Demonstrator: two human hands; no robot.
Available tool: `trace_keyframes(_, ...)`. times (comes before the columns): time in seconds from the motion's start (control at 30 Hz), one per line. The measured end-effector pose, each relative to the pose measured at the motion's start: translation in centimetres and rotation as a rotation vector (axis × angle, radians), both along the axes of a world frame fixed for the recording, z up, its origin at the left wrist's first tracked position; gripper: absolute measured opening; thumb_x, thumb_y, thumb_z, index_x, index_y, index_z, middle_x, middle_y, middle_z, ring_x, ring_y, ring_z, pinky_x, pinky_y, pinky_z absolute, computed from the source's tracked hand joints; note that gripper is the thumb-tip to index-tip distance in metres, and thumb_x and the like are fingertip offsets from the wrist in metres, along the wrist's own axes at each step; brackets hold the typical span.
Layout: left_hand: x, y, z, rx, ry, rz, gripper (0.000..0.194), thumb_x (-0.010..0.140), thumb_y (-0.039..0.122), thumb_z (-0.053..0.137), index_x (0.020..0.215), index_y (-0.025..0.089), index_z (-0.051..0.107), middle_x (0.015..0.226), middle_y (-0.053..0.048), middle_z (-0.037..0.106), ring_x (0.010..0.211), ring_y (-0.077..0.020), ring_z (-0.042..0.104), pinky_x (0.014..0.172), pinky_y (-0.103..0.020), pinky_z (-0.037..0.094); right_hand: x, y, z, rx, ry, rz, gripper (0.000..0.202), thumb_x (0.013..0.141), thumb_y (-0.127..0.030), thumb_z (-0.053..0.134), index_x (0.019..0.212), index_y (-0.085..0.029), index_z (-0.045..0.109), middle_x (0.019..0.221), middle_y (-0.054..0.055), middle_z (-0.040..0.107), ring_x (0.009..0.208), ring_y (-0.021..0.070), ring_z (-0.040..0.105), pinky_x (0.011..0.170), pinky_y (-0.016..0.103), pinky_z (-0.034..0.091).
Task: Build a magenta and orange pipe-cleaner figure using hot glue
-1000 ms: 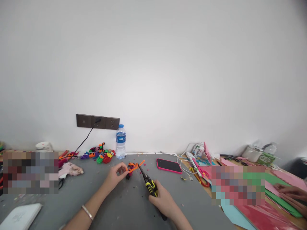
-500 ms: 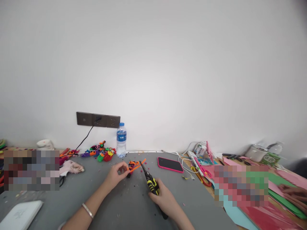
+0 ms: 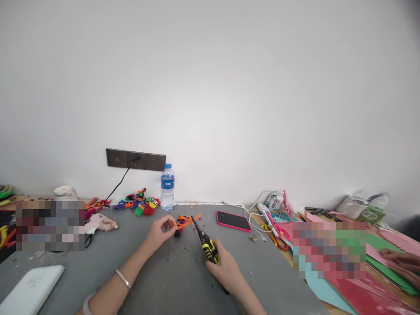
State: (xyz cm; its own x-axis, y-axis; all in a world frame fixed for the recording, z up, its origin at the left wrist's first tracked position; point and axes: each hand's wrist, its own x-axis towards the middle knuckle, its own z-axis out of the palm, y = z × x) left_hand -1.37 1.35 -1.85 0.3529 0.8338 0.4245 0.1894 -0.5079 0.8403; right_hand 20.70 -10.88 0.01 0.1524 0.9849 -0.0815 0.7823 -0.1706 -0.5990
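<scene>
My left hand (image 3: 162,232) pinches a small pipe-cleaner figure (image 3: 181,220) in orange, black and purple just above the grey table mat. An orange pipe-cleaner end (image 3: 196,217) sticks out from it to the right. Closed around the yellow and black handles is my right hand (image 3: 223,264), holding long-nose pliers (image 3: 204,239). The pliers' tip is at the orange end; whether the jaws grip it I cannot tell. My left fingertips partly cover the figure.
Behind the hands stand a water bottle (image 3: 167,188) and several pipe-cleaner figures (image 3: 139,205). A pink-cased phone (image 3: 233,221) and white cables (image 3: 254,221) lie to the right. Further right, another person's hand (image 3: 400,264) rests on coloured paper (image 3: 390,280). A white box (image 3: 33,288) is front left.
The view has shifted slightly, so things sit a little higher in the picture. Both hands keep nearly the same pose, with the pliers' tip still by the orange end.
</scene>
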Motion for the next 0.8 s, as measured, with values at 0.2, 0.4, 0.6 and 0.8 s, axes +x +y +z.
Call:
trace_keyframes(0.2, 0.1, 0.0, 0.1, -0.033, -0.006, -0.017, 0.015, 0.076, 0.032, 0.061, 0.069, 0.019, 0.057, 0.061, 0.001, 0.057, 0.056, -0.013, 0.05, 0.054, -0.024, 0.039, 0.3, -0.7, -0.2, 0.033, 0.073, 0.001, 0.029, 0.068, -0.011, 0.047, 0.094, -0.023, 0.046, 0.083, 0.002, 0.063, 0.08, 0.021, 0.058, 0.064, 0.023, 0.034)
trace_keyframes(0.4, 0.0, 0.1, -0.1, -0.041, -0.057, 0.025, 0.017, 0.077, 0.034, 0.062, 0.073, 0.018, 0.06, 0.063, 0.002, 0.058, 0.058, -0.0135, 0.051, 0.055, -0.023, 0.039, 1.4, -2.1, 1.1, -0.057, 0.016, -0.016, 0.031, 0.069, -0.015, 0.049, 0.098, -0.024, 0.045, 0.077, -0.001, 0.06, 0.072, 0.0203, 0.058, 0.06, 0.024, 0.034)
trace_keyframes(0.6, -0.1, 0.3, -0.3, -0.106, -0.094, 0.01, 0.02, 0.078, 0.038, 0.063, 0.077, 0.018, 0.06, 0.068, 0.0, 0.059, 0.064, -0.0151, 0.054, 0.059, -0.024, 0.041, 4.2, -1.1, 0.7, -0.053, -0.392, -0.135, 0.035, 0.069, -0.02, 0.057, 0.104, -0.015, 0.055, 0.105, 0.015, 0.057, 0.1, 0.0333, 0.054, 0.08, 0.035, 0.039)
trace_keyframes(0.8, 0.0, 0.3, 0.0, -0.176, -0.183, 0.02, 0.026, 0.075, 0.043, 0.066, 0.078, 0.018, 0.059, 0.066, 0.001, 0.056, 0.063, -0.0148, 0.053, 0.059, -0.024, 0.041, 5.8, 0.4, -1.0, 0.074, -0.41, -0.194, 0.05, 0.073, -0.034, 0.065, 0.117, -0.013, 0.057, 0.113, 0.018, 0.055, 0.108, 0.0388, 0.049, 0.088, 0.046, 0.038)
